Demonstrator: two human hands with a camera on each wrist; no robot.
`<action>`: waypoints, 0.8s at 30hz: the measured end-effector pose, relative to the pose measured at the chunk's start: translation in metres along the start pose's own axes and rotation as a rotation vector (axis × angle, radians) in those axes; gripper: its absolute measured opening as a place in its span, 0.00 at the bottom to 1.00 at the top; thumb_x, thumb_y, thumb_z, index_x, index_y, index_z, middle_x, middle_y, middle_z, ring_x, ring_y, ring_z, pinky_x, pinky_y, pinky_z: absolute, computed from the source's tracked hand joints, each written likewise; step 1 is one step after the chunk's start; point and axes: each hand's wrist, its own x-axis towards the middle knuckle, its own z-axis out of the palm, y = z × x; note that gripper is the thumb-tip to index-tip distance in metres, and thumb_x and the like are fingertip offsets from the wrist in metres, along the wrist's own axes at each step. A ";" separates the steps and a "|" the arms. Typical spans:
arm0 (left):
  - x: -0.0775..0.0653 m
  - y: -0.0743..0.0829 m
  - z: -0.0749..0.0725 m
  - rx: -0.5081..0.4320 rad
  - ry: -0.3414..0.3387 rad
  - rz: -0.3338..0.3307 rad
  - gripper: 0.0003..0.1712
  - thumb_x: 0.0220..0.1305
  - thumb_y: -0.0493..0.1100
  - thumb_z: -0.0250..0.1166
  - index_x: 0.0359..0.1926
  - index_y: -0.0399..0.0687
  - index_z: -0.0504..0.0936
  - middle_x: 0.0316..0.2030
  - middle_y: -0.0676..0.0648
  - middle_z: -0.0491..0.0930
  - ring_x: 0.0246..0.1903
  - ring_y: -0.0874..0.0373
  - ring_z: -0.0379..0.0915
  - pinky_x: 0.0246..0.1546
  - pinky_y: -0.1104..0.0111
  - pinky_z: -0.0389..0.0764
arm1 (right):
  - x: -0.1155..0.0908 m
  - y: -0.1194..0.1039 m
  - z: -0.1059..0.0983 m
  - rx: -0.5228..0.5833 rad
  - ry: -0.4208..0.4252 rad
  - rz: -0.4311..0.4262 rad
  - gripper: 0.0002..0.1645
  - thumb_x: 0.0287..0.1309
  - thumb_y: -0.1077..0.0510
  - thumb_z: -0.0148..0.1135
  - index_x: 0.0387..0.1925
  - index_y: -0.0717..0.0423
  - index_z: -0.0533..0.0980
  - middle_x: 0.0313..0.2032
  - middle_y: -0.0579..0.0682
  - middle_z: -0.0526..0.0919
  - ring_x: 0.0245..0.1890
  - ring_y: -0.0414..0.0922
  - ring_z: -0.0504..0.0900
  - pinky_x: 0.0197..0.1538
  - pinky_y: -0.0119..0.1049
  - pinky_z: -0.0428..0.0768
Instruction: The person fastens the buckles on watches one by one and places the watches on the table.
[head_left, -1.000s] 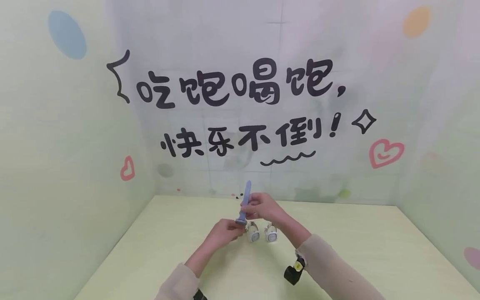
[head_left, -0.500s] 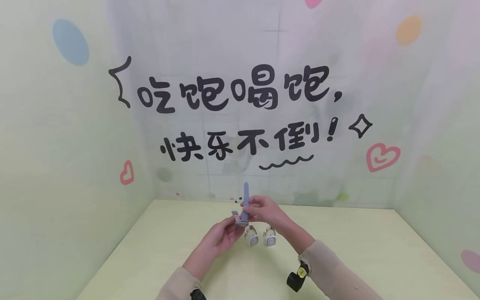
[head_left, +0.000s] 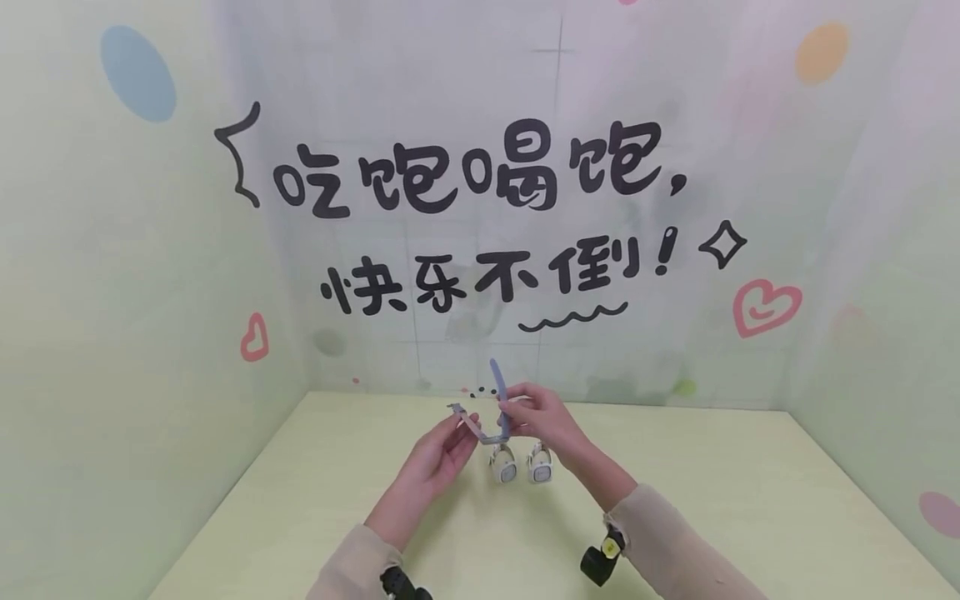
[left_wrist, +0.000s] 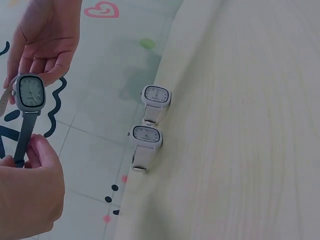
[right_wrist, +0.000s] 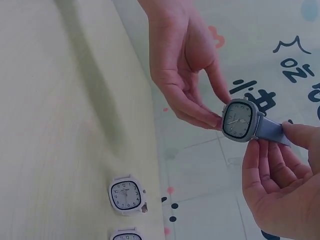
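A wristwatch (head_left: 493,439) with a blue-grey strap is held in the air between both hands, its case low and the two strap halves spread upward in a U. My left hand (head_left: 433,465) pinches the half with the buckle. My right hand (head_left: 549,421) holds the longer half between thumb and fingers, the strap tip standing free above. In the left wrist view the watch's squarish dial (left_wrist: 31,91) shows plainly. Just below the held watch, two white wristwatches stand on the table: a left one (head_left: 503,465) and a right one (head_left: 540,464), straps looped behind their dials.
The pale table (head_left: 675,500) ends at a back wall (head_left: 480,208) printed with large black characters and hearts. Side walls close in left and right. A black wrist camera (head_left: 602,562) sits at the right cuff, another (head_left: 401,583) at the left.
My left hand has shifted from the case to the buckle half of the strap, which has swung out to the left. The longer half now leans, and the watch has opened into a U.
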 end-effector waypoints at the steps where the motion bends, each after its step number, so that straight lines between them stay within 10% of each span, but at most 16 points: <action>1: 0.001 0.000 0.001 0.010 0.004 0.013 0.16 0.75 0.42 0.54 0.58 0.40 0.70 0.42 0.50 0.85 0.47 0.62 0.83 0.55 0.73 0.81 | 0.000 0.001 -0.001 -0.006 0.004 -0.001 0.19 0.69 0.58 0.58 0.55 0.68 0.72 0.38 0.59 0.88 0.35 0.42 0.87 0.49 0.42 0.87; 7: 0.007 -0.001 0.008 0.077 0.009 0.062 0.24 0.75 0.45 0.54 0.65 0.38 0.62 0.45 0.49 0.81 0.47 0.63 0.81 0.56 0.73 0.81 | -0.002 0.008 -0.003 -0.075 0.011 -0.043 0.18 0.67 0.59 0.60 0.53 0.67 0.76 0.37 0.59 0.87 0.34 0.41 0.86 0.46 0.40 0.87; 24: 0.010 -0.002 0.038 0.267 -0.011 0.235 0.08 0.69 0.33 0.59 0.46 0.43 0.78 0.54 0.47 0.77 0.48 0.62 0.83 0.59 0.66 0.80 | -0.009 0.020 -0.012 -0.415 0.030 -0.265 0.12 0.64 0.63 0.61 0.47 0.61 0.83 0.38 0.56 0.90 0.35 0.44 0.89 0.42 0.33 0.86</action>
